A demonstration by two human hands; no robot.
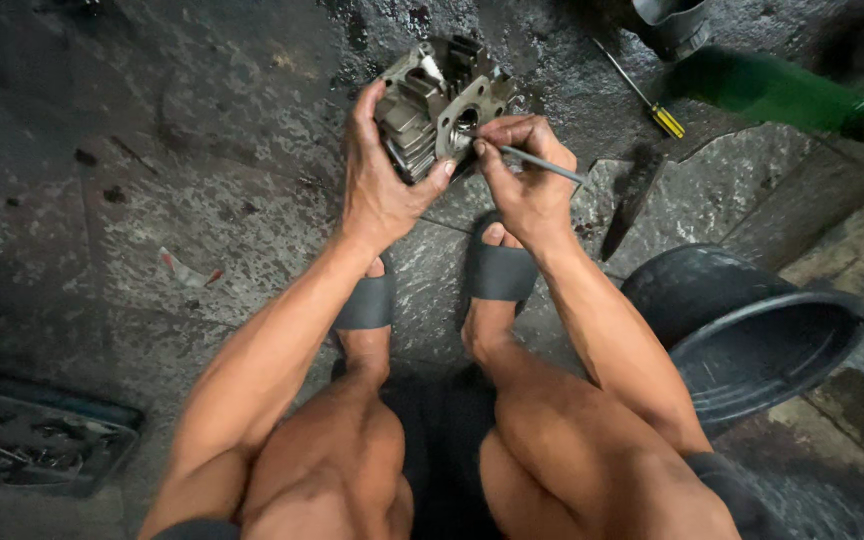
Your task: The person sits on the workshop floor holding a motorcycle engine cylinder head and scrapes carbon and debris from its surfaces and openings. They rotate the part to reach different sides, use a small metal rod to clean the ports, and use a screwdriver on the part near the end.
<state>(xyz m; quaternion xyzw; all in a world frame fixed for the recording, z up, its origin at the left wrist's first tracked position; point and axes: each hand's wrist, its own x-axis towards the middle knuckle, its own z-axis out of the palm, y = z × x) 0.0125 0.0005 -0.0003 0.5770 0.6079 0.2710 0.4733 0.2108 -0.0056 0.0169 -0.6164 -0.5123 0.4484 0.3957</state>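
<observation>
Head view | left hand (380, 190) grips engine part (439, 100) | right hand (527, 185) pinches thin rod (542, 165) against it

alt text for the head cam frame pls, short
Seen from above, a squatting person's left hand grips a finned grey metal engine part while the right hand pokes a thin metal rod into it. On the dark, oily floor lie a yellow-handled screwdriver, a green bottle and a black basin.
</observation>
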